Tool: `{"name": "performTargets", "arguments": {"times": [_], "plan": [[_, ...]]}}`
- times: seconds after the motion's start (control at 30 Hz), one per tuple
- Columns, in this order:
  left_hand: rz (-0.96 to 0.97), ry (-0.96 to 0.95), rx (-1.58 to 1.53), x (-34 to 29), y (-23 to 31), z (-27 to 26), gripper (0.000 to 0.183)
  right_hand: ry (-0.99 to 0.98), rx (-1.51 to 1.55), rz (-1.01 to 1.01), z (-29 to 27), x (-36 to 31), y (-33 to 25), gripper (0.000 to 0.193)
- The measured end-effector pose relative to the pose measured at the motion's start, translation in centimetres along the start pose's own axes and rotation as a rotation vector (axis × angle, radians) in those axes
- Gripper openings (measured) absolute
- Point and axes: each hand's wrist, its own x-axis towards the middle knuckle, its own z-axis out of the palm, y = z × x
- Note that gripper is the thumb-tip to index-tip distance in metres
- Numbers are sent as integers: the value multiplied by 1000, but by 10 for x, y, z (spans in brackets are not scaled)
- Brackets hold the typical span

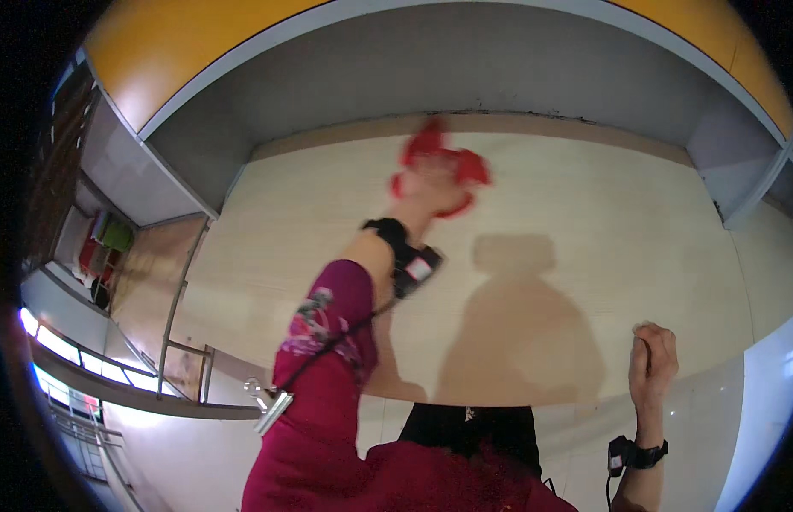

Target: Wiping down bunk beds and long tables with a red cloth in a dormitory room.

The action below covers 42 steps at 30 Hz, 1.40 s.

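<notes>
At the upper centre of the frame, the left hand point(429, 181) lies over a bright red, crumpled cloth point(472, 167) on a pale, wood-toned flat desktop point(618, 222), near its grey upright back panel point(465, 68); motion blur hides whether the fingers clamp it or lie apart. At the lower right, the right hand point(658, 357) has its fingers curled together near the desktop's front edge.

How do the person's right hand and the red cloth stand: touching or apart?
Apart. The head view plainly shows pale tabletop between the curled right hand and the red cloth, which is farther off at the left hand.
</notes>
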Motion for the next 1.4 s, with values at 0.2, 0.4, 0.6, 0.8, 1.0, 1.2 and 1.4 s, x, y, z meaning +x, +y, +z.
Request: {"name": "performTargets", "arguments": {"times": [0.2,0.4,0.6,0.8,1.0,1.2,1.4], "plan": [[611,-128,-18,-133,116,-27,73,-32,-15,-67,0,-2,5,14],[462,-30,62,-209,17,-31,80,-6,-51,-102,0,-4,11,12],[-525,24,186,-180,-171,-42,84,-10,-4,-43,0,-2,-1,13],[-309,78,113,-160,-110,-16,75,-22,25,-48,8,-5,6,12],[422,-3,-27,-249,0,-32,80,-43,-58,-138,1,-10,33,12],[-166,122,12,-254,-151,-40,85,-72,17,-44,-1,-8,36,12],[-981,-12,118,-295,-330,-60,91,-94,19,-19,5,-8,34,11]]}}
